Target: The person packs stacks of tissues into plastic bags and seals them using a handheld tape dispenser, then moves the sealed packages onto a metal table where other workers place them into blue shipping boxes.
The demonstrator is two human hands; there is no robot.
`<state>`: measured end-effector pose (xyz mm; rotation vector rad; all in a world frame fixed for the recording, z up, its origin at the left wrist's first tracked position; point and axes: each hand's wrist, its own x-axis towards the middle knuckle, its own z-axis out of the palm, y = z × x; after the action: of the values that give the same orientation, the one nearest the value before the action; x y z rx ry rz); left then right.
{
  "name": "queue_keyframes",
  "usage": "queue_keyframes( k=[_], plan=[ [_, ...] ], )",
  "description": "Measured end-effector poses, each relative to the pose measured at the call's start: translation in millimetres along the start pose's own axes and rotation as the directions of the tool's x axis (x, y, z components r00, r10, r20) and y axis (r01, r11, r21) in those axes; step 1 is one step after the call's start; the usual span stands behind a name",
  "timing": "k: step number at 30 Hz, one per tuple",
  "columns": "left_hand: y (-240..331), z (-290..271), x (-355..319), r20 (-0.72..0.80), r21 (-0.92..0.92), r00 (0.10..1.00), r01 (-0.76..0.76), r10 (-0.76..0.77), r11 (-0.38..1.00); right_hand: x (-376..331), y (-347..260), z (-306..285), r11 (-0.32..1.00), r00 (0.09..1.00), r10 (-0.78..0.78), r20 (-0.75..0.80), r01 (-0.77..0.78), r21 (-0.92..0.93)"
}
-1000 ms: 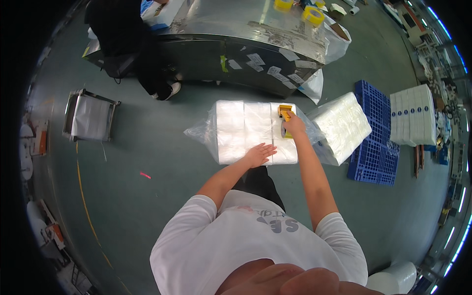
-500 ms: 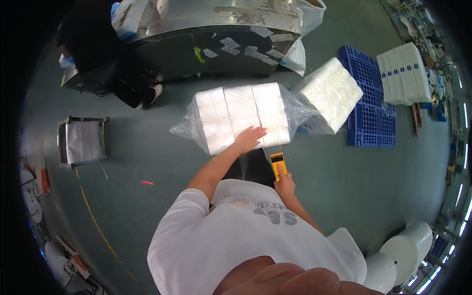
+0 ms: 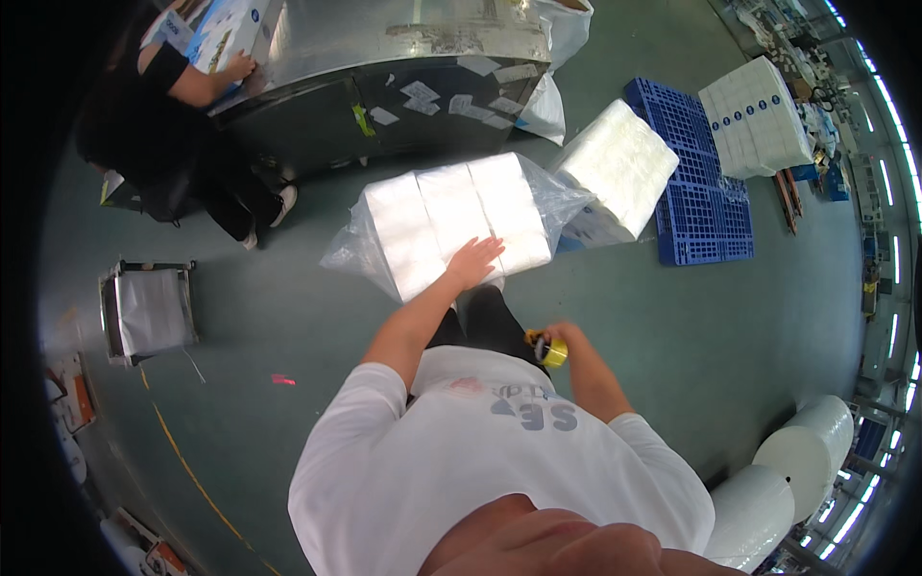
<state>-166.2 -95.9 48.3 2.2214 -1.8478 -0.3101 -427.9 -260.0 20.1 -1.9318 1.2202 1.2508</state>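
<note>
A large clear plastic bag [image 3: 567,204] wraps a block of white packs [image 3: 451,216] in front of my legs. My left hand [image 3: 474,263] lies flat on the near side of this bundle, fingers stretched out. At my right hip, my right hand [image 3: 567,336] is closed round a yellow tape dispenser [image 3: 550,351], clear of the bundle; motion slightly blurs it. Just beyond the bundle to the right lies another wrapped white block [image 3: 624,168].
A metal-topped table [image 3: 336,38] spans the far side. A person in black [image 3: 144,125] works at its left end. A blue pallet [image 3: 706,216] and stacked white packs [image 3: 759,115] are at right. A wheeled stand [image 3: 149,312] is at left, large white rolls [image 3: 768,490] at lower right.
My right hand has turned the tape dispenser, so its roll now shows. My left hand stays on the bundle. The view has shifted, and the other person's hand now shows on the table.
</note>
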Motion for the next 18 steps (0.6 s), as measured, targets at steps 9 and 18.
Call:
queue_keyframes(
  k=[9,18],
  plan=[
    [-60.5,-12.6,-68.8,-0.110,0.031,0.980,0.172,-0.168,0.985,-138.8,-138.1,-119.6,0.854,0.749,-0.513,-0.420,0.497,-0.155],
    [-63.1,-22.5,-68.3,-0.226,-0.038,0.864,0.454,-0.450,0.890,-70.0,-334.3,-132.6,0.786,0.466,-0.527,-0.711,0.586,-0.198]
  ],
)
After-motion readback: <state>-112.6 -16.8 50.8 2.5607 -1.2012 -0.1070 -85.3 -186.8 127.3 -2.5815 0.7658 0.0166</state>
